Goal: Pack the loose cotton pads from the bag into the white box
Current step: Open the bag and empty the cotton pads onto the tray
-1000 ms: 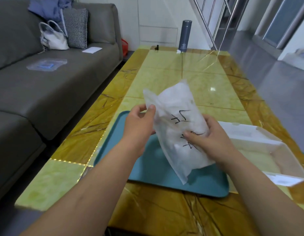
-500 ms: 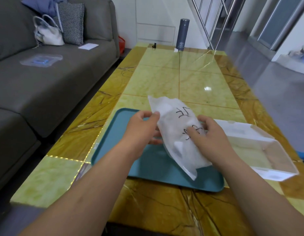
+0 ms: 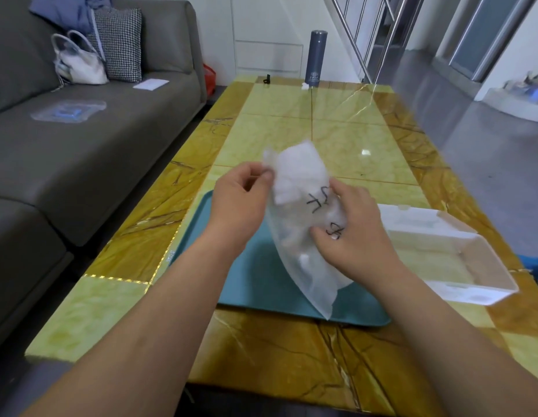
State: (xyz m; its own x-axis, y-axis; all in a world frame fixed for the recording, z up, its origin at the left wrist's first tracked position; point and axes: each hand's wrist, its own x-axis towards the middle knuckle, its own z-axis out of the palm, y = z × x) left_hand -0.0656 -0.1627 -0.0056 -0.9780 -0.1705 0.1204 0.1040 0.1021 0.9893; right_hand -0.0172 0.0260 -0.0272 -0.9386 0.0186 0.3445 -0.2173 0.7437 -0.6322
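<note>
A frosted plastic bag [image 3: 300, 218] with black handwriting holds white cotton pads and is raised over the teal tray [image 3: 255, 284]. My left hand [image 3: 240, 203] pinches the bag's upper left edge between thumb and fingertips. My right hand [image 3: 355, 233] grips the bag's right side around the middle, fingers curled round it. White pads bulge at the bag's top end [image 3: 300, 167]. The white box [image 3: 460, 254] lies open on the table just right of the tray, with its inside showing.
The yellow marble table [image 3: 337, 133] stretches away in front of me. A grey flask [image 3: 315, 58] stands at its far end. A grey sofa [image 3: 90, 145] runs along the left with a handbag [image 3: 78, 61] and cushion.
The bag has been lifted and tilted more upright. My left hand moved up to pinch its top edge, and pads now bulge at the bag's upper end.
</note>
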